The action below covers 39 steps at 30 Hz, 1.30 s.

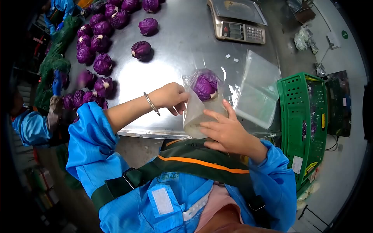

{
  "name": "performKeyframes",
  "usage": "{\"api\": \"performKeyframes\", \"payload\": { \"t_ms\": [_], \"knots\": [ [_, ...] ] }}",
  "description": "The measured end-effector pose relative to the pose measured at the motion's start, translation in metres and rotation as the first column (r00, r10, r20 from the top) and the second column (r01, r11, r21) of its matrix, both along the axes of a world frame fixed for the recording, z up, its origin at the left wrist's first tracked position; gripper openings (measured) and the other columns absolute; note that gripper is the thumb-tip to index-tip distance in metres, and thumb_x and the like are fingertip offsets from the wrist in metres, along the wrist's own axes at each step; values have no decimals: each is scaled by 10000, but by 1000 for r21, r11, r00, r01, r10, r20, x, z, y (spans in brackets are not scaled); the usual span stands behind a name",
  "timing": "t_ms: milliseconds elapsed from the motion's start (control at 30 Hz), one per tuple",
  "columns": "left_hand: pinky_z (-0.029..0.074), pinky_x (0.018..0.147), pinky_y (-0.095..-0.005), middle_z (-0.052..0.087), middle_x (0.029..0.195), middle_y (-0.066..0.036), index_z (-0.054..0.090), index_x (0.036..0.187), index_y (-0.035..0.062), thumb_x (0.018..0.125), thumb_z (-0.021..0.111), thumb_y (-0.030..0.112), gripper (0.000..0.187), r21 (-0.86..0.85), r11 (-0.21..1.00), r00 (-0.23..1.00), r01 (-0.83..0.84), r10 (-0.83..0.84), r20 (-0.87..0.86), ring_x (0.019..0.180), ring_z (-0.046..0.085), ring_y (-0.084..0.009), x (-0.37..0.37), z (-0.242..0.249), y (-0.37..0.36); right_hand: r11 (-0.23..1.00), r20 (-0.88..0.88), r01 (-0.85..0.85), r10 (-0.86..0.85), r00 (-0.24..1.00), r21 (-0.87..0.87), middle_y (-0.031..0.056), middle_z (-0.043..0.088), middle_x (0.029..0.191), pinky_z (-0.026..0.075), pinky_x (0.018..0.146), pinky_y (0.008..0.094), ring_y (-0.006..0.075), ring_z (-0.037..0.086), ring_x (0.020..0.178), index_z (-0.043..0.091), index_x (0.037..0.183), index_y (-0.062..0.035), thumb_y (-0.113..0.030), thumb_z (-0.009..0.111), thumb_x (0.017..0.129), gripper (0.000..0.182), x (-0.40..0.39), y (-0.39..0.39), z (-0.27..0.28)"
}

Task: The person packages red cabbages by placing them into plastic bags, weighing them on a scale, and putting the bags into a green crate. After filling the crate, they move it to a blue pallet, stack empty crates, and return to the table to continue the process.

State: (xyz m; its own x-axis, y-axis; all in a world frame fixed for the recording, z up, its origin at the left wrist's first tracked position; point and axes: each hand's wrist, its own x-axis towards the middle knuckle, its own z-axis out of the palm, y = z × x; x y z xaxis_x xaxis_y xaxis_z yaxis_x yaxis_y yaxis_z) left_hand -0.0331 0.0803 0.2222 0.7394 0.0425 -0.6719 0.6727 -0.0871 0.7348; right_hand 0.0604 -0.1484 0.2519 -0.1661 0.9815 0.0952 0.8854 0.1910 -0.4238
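Note:
A clear plastic bag [194, 112] stands over the near edge of the steel table [175, 58], with a purple cabbage [206, 85] in its open top. My left hand [171, 97], a metal bangle on its wrist, pinches the bag's left rim. My right hand [225, 130] cups the bag's lower right side from below.
Several purple cabbages [101, 64] lie across the table's far left. A digital scale [241, 21] stands at the back. A stack of clear bags [256, 89] lies to the right, next to a green crate [303, 116]. Another person in blue [31, 124] works at the left.

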Motion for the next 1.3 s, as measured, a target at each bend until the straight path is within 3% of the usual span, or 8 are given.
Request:
{"api": "performKeyframes", "payload": {
  "t_ms": [167, 233, 300, 467, 567, 1000, 1100, 1300],
  "knots": [
    [567, 537, -292, 617, 731, -150, 531, 859, -81, 923, 447, 212, 312, 49, 999, 1000, -20, 19, 11, 634, 655, -209, -4, -5, 6, 969, 135, 112, -144, 980, 222, -16, 603, 802, 219, 1021, 607, 179, 539, 1054, 622, 805, -127, -99, 586, 719, 97, 18, -20, 27],
    [571, 547, -292, 620, 724, -146, 533, 855, -87, 922, 462, 204, 307, -20, 999, 999, -47, 47, 9, 640, 658, -213, -5, -6, 10, 749, 53, 423, -518, 854, 510, 86, 622, 832, 340, 989, 490, 286, 565, 933, 640, 848, -61, -63, 501, 766, 161, 18, -57, 109],
    [573, 553, -290, 625, 728, -148, 537, 858, -91, 915, 483, 186, 288, -72, 997, 1000, -28, 29, 2, 641, 659, -212, -8, -1, 7, 351, 2, 380, -737, 675, 856, 142, 627, 840, 360, 958, 453, 284, 573, 910, 622, 852, 35, 14, 504, 801, 130, 41, -112, 137],
    [574, 568, -279, 642, 766, -165, 547, 869, -104, 883, 537, 121, 225, -147, 988, 995, -54, 40, -97, 639, 657, -204, -20, -9, -2, 778, 503, 538, -623, 599, 323, 102, 624, 935, 250, 1028, 492, 267, 549, 1011, 629, 1008, -34, -28, 675, 662, 349, 11, -87, 126],
    [574, 571, -272, 643, 766, -164, 531, 882, -103, 866, 551, 112, 217, -175, 981, 993, -83, 66, -102, 651, 658, -200, -21, -13, -10, 937, -228, 317, -279, 933, 150, 70, 624, 974, 363, 955, 436, 235, 566, 1011, 609, 982, -59, -84, 666, 730, 260, -3, -17, 31],
    [590, 660, -328, 644, 824, -152, 568, 952, -61, 891, 540, 121, 193, -425, 815, 892, -393, 225, -391, 726, 669, -233, -68, -37, -43, 886, -658, 343, -462, 595, -312, 139, 654, 828, 501, 638, 306, 232, 657, 731, 626, 925, -3, -90, 592, 816, 145, -61, 37, -45],
    [540, 707, -281, 635, 880, -145, 571, 952, -60, 867, 578, 149, 226, -248, 937, 949, -245, 179, -259, 907, 628, -204, -79, -54, -47, 851, -716, 376, -516, 469, -367, 133, 654, 805, 493, 625, 293, 210, 649, 712, 627, 923, 4, -99, 591, 820, 150, -70, 22, -63],
    [443, 892, -314, 532, 1153, -235, 385, 1252, -96, 717, 701, 367, 775, 74, 994, 990, 84, -75, -118, 1076, 539, -280, -97, -67, -52, 830, -574, 415, -558, 599, -374, 92, 657, 779, 475, 725, 283, 173, 616, 665, 633, 885, 5, -101, 619, 809, 131, -89, -2, -86]
  ]
}}
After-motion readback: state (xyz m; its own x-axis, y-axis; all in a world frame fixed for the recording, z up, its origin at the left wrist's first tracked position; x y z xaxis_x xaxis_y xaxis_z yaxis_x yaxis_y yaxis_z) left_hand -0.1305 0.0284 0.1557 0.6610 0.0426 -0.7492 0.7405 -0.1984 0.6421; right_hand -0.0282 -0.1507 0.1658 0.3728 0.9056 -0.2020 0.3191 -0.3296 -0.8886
